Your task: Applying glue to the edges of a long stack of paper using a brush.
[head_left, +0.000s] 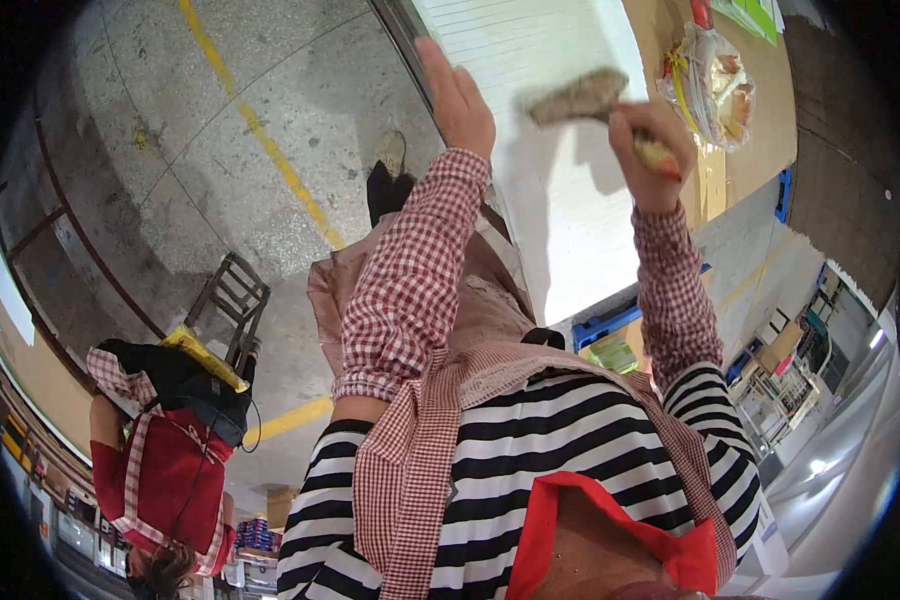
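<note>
A wide, flat brush (578,97) with a pale, worn head and a red-and-yellow handle end is gripped in my right hand (652,150). Its head is over the white lined sheets (580,230), slightly smeared by motion; whether the bristles touch the surface I cannot tell. My left hand (460,112) lies along the left edge of the sheets, fingers stretched out and holding nothing. Both forearms wear red-and-white checked sleeves.
Right of the sheets, a clear plastic bag (710,85) sits on brown cardboard (770,120). Blue pallet parts (610,325) show below. At left, a co-worker in a red apron (175,470) is near a dark metal-framed stool (232,305).
</note>
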`<action>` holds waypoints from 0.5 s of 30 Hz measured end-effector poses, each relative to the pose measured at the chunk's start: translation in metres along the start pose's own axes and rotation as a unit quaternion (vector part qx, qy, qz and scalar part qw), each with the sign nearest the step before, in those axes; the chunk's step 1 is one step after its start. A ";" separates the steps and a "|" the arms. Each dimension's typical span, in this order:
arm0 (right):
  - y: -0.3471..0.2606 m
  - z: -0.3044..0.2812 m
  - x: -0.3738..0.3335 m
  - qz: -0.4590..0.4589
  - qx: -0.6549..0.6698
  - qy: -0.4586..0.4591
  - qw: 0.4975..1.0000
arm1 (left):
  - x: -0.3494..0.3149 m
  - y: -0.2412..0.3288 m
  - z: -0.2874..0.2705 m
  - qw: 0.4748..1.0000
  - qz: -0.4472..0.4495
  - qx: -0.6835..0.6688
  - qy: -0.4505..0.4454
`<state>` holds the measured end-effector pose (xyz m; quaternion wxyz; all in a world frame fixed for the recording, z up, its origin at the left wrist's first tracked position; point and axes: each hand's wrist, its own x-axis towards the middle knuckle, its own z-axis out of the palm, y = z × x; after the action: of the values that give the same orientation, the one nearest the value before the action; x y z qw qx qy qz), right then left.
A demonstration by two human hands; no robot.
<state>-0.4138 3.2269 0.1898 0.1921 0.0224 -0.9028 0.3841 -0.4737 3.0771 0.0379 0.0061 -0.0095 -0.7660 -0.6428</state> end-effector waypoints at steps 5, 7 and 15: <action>0.016 0.024 0.024 -0.025 0.005 0.052 0.998 | -0.067 -0.004 -0.003 0.999 0.005 0.029 0.017; 0.017 0.020 0.004 -0.024 -0.011 -0.020 0.999 | -0.085 -0.005 0.001 0.997 -0.004 0.061 -0.045; -0.008 -0.005 -0.039 -0.003 0.011 -0.009 1.000 | -0.089 -0.007 -0.004 0.999 0.006 0.046 -0.029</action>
<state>-0.3746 3.2202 0.1841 0.1846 0.0303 -0.9001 0.3935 -0.3845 3.0712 0.0303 -0.0113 -0.0325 -0.7942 -0.6067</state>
